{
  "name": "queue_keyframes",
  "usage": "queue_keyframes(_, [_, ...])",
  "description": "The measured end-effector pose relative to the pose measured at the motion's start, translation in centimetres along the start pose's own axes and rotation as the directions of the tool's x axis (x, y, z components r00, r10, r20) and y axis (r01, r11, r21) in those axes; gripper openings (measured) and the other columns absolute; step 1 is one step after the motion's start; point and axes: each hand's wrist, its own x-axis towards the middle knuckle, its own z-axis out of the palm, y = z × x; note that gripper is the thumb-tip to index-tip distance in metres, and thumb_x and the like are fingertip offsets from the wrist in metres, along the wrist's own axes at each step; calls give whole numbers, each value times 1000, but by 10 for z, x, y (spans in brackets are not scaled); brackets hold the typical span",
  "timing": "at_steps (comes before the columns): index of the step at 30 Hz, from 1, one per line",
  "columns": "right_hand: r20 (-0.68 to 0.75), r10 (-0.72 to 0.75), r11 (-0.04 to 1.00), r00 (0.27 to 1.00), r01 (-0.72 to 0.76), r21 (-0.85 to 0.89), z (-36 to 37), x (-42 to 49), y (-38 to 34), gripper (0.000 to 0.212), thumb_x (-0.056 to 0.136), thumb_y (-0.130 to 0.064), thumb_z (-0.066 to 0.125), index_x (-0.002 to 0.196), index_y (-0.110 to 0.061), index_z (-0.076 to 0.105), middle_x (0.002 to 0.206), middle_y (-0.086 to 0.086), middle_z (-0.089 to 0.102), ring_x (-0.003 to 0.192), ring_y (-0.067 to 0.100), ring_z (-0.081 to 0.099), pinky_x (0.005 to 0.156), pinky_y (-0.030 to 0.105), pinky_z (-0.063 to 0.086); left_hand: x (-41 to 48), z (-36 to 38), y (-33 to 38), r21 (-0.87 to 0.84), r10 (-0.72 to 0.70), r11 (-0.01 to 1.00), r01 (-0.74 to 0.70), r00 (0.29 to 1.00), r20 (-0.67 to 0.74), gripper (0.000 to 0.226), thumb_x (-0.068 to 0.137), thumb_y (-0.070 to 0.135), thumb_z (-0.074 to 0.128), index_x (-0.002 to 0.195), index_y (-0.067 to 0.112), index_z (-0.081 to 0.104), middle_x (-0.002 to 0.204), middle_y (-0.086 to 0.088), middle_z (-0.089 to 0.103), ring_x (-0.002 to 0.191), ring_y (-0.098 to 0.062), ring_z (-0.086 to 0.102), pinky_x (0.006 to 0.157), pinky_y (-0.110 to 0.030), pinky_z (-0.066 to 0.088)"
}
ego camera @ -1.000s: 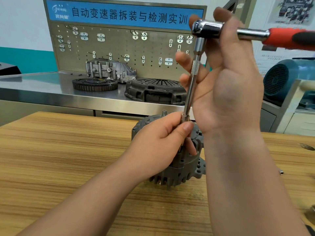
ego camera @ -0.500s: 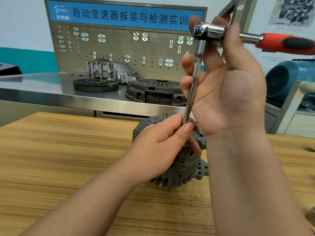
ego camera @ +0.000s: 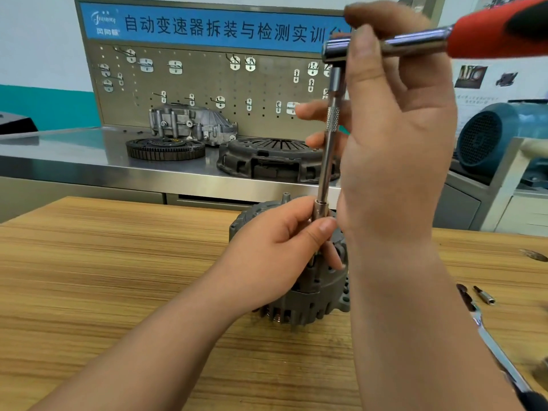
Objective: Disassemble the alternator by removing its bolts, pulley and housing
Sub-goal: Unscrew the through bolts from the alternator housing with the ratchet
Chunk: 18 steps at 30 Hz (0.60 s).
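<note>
I see the alternator [ego camera: 311,292] standing on the wooden counter [ego camera: 118,277] at centre frame, a little right. It sits right under my left hand [ego camera: 275,253] and below my right hand [ego camera: 394,137], which is raised to the upper right of the frame.

Much of it is hidden. The left hand covers its top and near face, and the right forearm crosses its right edge, so only the finned lower housing and a strip of the far rim show. I cannot see the bolt or the pulley. The red handle of the ratchet [ego camera: 415,44] is blurred and cut off at the upper right corner. A wrench [ego camera: 498,354] at the lower right lies partly behind the forearm and runs out of frame. A small bit [ego camera: 484,296] lies just beside it.

The left hand is curled round the socket [ego camera: 321,209], with the thumb pressed against its side — the socket sits at the foot of the bar [ego camera: 327,149], which rises nearly upright to the ratchet head. The right hand holds the ratchet at its head, thumb across the chrome neck. Its fingers wrap behind the bar — only their tips show to its left.
</note>
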Motion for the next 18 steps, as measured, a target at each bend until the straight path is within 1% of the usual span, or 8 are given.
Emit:
queue_keyframes(1, [1, -16, 1000, 1000, 16, -22, 0, 0, 0, 11, 100, -11, 47, 106, -16, 56, 112, 10, 61, 62, 19, 66, 49, 22, 46, 0, 0, 0, -5, 1, 1000, -1, 1000, 0, 34, 89, 40, 43, 109, 23, 64, 96, 8, 74, 95, -35, 64, 86, -55, 51])
queue_keyframes(3, [-15, 43, 999, 999, -42, 25, 0, -1, 0, 13, 102, -13, 45, 108, -16, 56, 111, 8, 60, 62, 19, 65, 49, 23, 45, 0, 0, -1, -6, 9, 1000, -9, 1000, -2, 34, 89, 42, 42, 107, 23, 64, 93, 10, 74, 93, -35, 64, 84, -56, 52])
queue_keyframes(7, [-32, 310, 912, 950, -287, 293, -2, 3, -3, 19, 104, -23, 40, 114, -15, 53, 120, 11, 62, 59, 17, 64, 46, 22, 43, -2, 0, -1, 13, 14, 1000, -13, 1000, -20, 31, 88, 47, 40, 94, 27, 64, 77, 19, 69, 83, -22, 62, 80, -54, 51])
queue_keyframes(10, [33, 399, 828, 916, -375, 417, -6, 7, -5, 18, 104, -29, 38, 105, -21, 54, 116, 8, 65, 58, 15, 63, 47, 21, 41, -2, 0, 0, 5, 15, 1000, -15, 1000, -11, 30, 88, 46, 39, 94, 29, 63, 78, 18, 69, 86, -22, 63, 83, -54, 50])
queue_keyframes(12, [54, 398, 814, 916, -380, 439, -8, 7, -5, 16, 104, -28, 37, 107, -24, 53, 114, 8, 63, 58, 13, 63, 49, 21, 41, -2, 0, 1, 14, 13, 1000, -13, 1000, -10, 31, 89, 45, 39, 94, 25, 63, 77, 18, 69, 85, -23, 63, 83, -54, 51])
queue_keyframes(14, [36, 351, 851, 936, -335, 404, -7, 6, -4, 14, 104, -24, 39, 109, -23, 52, 120, 15, 60, 59, 14, 63, 50, 21, 41, -2, 0, 0, 55, 4, 998, -4, 1000, -13, 32, 95, 43, 40, 93, 20, 62, 72, 20, 67, 78, -18, 62, 81, -52, 52])
queue_keyframes(16, [-6, 245, 930, 969, -234, 285, -5, 4, -2, 13, 104, -17, 41, 108, -19, 53, 119, 16, 58, 59, 17, 64, 48, 23, 43, -1, 1, -1, 84, -1, 996, 2, 1000, -16, 33, 98, 42, 40, 96, 18, 63, 72, 20, 68, 77, -18, 62, 80, -52, 52])
queue_keyframes(18, [-14, 107, 988, 994, -105, 112, -4, 2, -1, 12, 103, -12, 43, 107, -16, 53, 107, 7, 59, 61, 19, 66, 48, 24, 45, -1, 2, 0, 83, -2, 997, 3, 1000, -14, 38, 91, 46, 39, 101, 19, 64, 82, 18, 71, 85, -20, 64, 83, -51, 52])
